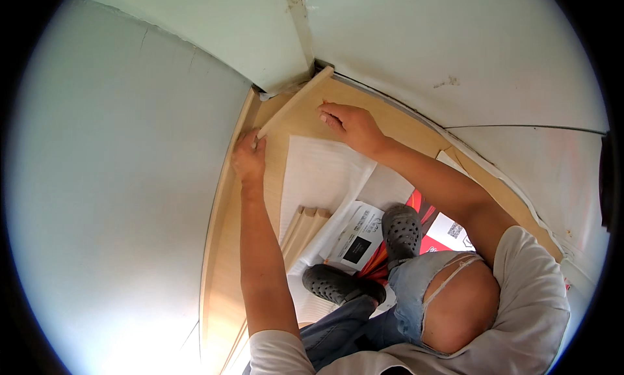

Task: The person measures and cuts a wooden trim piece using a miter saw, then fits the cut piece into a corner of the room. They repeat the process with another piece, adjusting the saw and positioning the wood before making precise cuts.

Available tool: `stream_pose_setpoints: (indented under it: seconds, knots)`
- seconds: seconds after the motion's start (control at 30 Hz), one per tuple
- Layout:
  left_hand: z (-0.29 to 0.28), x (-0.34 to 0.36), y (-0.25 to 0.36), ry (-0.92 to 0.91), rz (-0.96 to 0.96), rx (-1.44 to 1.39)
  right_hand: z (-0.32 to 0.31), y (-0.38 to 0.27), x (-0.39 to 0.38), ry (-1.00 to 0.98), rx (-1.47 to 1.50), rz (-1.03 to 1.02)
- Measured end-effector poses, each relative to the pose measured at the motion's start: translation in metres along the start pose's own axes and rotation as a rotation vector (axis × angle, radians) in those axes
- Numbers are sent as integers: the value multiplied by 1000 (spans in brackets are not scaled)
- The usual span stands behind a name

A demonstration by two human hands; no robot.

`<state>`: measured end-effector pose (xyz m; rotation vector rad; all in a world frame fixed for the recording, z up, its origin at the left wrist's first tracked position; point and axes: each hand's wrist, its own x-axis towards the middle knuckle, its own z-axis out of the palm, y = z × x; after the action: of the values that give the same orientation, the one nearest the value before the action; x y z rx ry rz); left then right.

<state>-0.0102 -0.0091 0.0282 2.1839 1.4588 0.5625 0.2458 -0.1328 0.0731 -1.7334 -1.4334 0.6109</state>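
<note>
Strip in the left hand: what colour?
Pale tan, wood-like: the strip in the left hand, best seen in the head view.

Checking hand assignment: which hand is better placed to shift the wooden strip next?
Left, probably. The left hand holds the near end of the wooden strip; the right hand is off to its right, apparently not touching it.

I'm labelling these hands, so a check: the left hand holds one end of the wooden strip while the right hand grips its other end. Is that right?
Not quite: the right hand is apart from the wooden strip, not gripping its other end, as the head view shows. The left hand does hold one end.
</note>
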Motion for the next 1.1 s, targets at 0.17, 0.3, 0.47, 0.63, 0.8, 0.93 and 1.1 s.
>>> stream_pose_setpoints:
  seconds: [0.17, 0.3, 0.47, 0.63, 0.8, 0.93, 1.1]
  knots:
    - [0, -3, -12, -44, 76, -101, -30, -6, 20, -219, -276, -161]
    - [9, 8, 26, -40, 36, -95, -40, -3, 23, -67, -330, -196]
    - [33, 32, 52, 58, -98, -51, -26, 19, 30, 69, -589, -201]
    - [53, 46, 64, 207, -218, -93, -18, 46, 50, -108, -804, -58]
    - [59, 56, 72, 250, -305, -159, -6, 52, 61, -67, -796, -26]
    - [64, 61, 65, 298, -290, -207, -1, 47, 63, -25, -748, -37]
    - [68, 63, 66, 319, -325, -271, -1, 50, 59, 21, -716, -27]
